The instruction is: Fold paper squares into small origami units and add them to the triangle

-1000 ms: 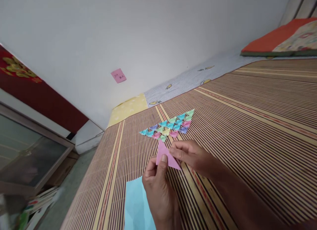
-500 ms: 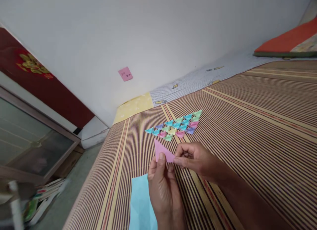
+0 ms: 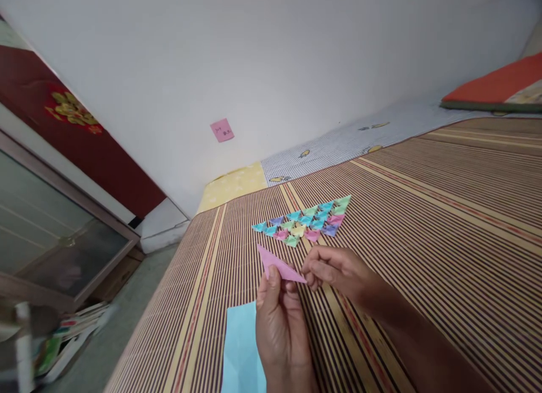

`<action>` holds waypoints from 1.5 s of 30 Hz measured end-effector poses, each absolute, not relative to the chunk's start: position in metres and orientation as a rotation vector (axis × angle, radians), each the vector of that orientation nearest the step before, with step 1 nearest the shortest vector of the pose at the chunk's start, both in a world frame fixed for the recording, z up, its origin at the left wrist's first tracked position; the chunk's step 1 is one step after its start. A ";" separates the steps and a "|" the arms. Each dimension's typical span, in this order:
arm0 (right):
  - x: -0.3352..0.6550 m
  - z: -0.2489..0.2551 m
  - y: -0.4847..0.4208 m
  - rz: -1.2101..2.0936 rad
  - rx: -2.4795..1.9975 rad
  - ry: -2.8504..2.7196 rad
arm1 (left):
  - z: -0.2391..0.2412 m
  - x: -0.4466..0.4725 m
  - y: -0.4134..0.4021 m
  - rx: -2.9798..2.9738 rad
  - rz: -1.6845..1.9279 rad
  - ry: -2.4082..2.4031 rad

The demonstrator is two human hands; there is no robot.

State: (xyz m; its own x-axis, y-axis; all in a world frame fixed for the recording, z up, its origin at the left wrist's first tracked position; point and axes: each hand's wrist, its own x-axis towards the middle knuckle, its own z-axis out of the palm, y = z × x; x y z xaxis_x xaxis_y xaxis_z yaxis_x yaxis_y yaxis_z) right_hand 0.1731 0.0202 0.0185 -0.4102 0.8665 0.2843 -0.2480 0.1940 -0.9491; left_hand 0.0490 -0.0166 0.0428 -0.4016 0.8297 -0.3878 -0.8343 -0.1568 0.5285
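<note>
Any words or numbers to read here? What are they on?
None can be read.
Pink note on the wall: dark handwriting, too small to read.
Red panel at left: gold design, too blurred to tell whether it is writing.
Folded pink paper in the left hand: no writing shows.

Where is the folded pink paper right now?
In the head view, the folded pink paper is below centre, pinched in the left hand, left of the right hand and below the coloured paper pieces.

I've got a pink note (image 3: pixel 222 130) stuck on the white wall (image 3: pixel 330 54), yellow cloth (image 3: pixel 232 185) below it, an orange cushion (image 3: pixel 491 88) way off right, plus some gold decoration (image 3: pixel 74 108) on a red panel (image 3: pixel 114 167) over left.
</note>
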 end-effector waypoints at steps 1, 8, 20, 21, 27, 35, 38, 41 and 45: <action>0.171 0.019 0.020 1.421 -0.631 -1.475 | 0.040 0.049 -0.016 -0.003 1.800 0.821; 0.162 0.013 0.021 1.560 -0.634 -1.366 | 0.026 0.046 -0.014 0.095 1.804 0.779; 0.167 0.020 0.018 1.011 -0.842 -1.634 | 0.038 0.047 -0.014 -0.049 1.792 0.800; 0.169 0.021 0.017 1.007 -0.847 -1.628 | 0.038 0.047 -0.014 -0.036 1.778 0.796; 0.167 0.022 0.018 1.289 -0.730 -1.451 | 0.026 0.045 -0.017 0.140 1.805 0.784; 0.160 0.014 0.019 1.767 -0.520 -1.244 | 0.028 0.048 -0.016 0.337 1.738 0.707; 0.162 0.012 0.019 1.778 -0.500 -1.182 | 0.030 0.048 -0.016 0.350 1.747 0.716; 0.162 0.011 0.019 1.777 -0.469 -1.165 | 0.030 0.048 -0.017 0.359 1.741 0.723; 0.162 0.012 0.020 1.767 -0.469 -1.163 | 0.029 0.048 -0.018 0.296 1.793 0.776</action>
